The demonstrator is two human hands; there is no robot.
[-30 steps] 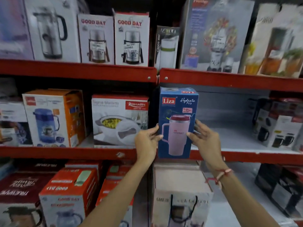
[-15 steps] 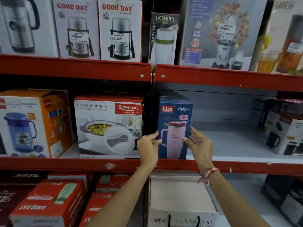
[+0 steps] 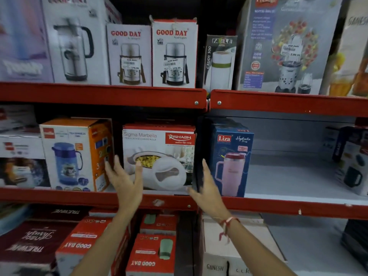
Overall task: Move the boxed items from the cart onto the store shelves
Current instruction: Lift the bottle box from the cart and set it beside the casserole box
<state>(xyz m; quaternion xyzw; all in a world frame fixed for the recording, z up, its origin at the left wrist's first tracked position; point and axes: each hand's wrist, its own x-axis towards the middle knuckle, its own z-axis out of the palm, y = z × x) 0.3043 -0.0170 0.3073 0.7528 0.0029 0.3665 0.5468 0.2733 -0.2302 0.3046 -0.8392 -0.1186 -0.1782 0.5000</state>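
Blue Liza box [image 3: 232, 162] stands upright on middle shelf [image 3: 298, 208], left end of right bay, just beside dark upright post; looks placed. Left hand [image 3: 124, 180] fingers spread, empty, in front of Rishabh casserole box [image 3: 159, 158]. Right hand [image 3: 207, 188] spread wide, empty, near post, just left of Liza box, contact unclear. Cart out of view; remaining stock cannot tell. Open room: bare shelf right of Liza box up to mug boxes [image 3: 350, 162] at far right. Red lip at near edge; upper shelf limits headroom.

On the middle shelf [image 3: 298, 211] the Liza box [image 3: 232, 164] stands right of the casserole box [image 3: 159, 156]; the jug box [image 3: 75, 154] left of that; both hands before the casserole box.
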